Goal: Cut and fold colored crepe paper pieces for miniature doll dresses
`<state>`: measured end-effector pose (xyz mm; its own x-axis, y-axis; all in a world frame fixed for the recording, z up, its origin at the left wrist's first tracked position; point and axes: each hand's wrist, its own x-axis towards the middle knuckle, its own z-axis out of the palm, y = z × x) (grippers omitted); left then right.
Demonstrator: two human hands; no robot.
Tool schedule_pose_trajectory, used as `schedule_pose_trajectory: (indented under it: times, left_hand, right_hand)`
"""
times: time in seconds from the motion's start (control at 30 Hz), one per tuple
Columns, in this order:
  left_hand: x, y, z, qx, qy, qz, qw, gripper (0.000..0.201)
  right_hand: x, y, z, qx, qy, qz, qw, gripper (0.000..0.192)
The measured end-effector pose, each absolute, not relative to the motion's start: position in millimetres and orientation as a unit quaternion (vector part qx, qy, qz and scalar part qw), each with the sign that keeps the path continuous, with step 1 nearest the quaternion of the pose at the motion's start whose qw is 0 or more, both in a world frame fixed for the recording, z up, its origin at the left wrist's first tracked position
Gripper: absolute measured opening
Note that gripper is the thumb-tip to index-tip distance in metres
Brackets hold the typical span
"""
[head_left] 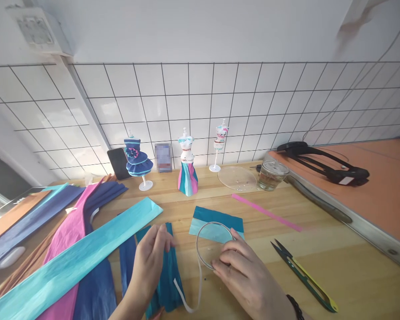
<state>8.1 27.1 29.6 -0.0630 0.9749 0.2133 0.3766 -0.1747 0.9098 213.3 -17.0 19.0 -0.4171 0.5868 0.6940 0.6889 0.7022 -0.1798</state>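
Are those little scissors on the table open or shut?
Open: the scissors lie flat on the table, their two dark blade tips visibly apart.

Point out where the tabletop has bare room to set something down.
Bare wood lies between the pink strip and the snips, and ahead of the right hand. Crowded: crepe paper sheets fill the left; mannequins line the wall.

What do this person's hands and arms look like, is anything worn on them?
Both hands are bare: no gloves, and no rings that can be made out. The left hand comes in from the bottom edge with a bare forearm and no sleeve in view. The right hand has a dark band, perhaps a bracelet or hair tie, around its wrist. No sleeve shows there either.
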Motion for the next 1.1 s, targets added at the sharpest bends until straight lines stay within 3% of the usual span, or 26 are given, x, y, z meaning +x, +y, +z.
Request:
schedule_pose_trajectory:
  times: [0.17, 0.27, 0.37, 0.4, 0.53, 0.73, 0.93, 1.1]
  left_hand:
    - [-7.5, 40.7, 26.1, 0.553, 0.620, 0.474, 0.291, 0.045]
    - [-13.5, 49.3, 19.7, 0.524, 0.599, 0.526, 0.302, 0.025]
    - [-9.4, 49.9, 15.4, 0.538, 0.547, 0.563, 0.308, 0.065]
    - [-5.7, 47.5, 15.3, 0.548, 0.539, 0.552, 0.324, 0.067]
    - [13.1, 31.0, 21.1, 0.553, 0.506, 0.436, 0.499, 0.041]
    - [29.7, 17.2, 23.5, 0.494, 0.386, 0.383, 0.678, 0.038]
    - [32.0, 16.4, 13.8, 0.413, 0.358, 0.377, 0.748, 0.038]
    - [32.9, 15.4, 11.4, 0.437, 0.349, 0.369, 0.742, 0.045]
  right_hand:
    - [215.0, -17.3, 22.7, -0.379, -0.849, -0.066, 0.361, 0.017]
    - [215.5, -17.5, 22.1, -0.383, -0.846, -0.063, 0.366, 0.017]
    - [215.7, -18.0, 20.6, -0.388, -0.840, -0.054, 0.376, 0.017]
    - [215.8, -18.1, 20.5, -0.391, -0.836, -0.048, 0.381, 0.018]
    - [216.7, -18.2, 22.9, -0.397, -0.829, -0.036, 0.392, 0.018]
    - [217.3, -16.7, 24.7, -0.388, -0.838, -0.042, 0.382, 0.017]
    - [215.6, -17.3, 22.9, -0.392, -0.833, -0.034, 0.390, 0.018]
    - [216.2, -17.4, 21.7, -0.388, -0.834, -0.030, 0.392, 0.018]
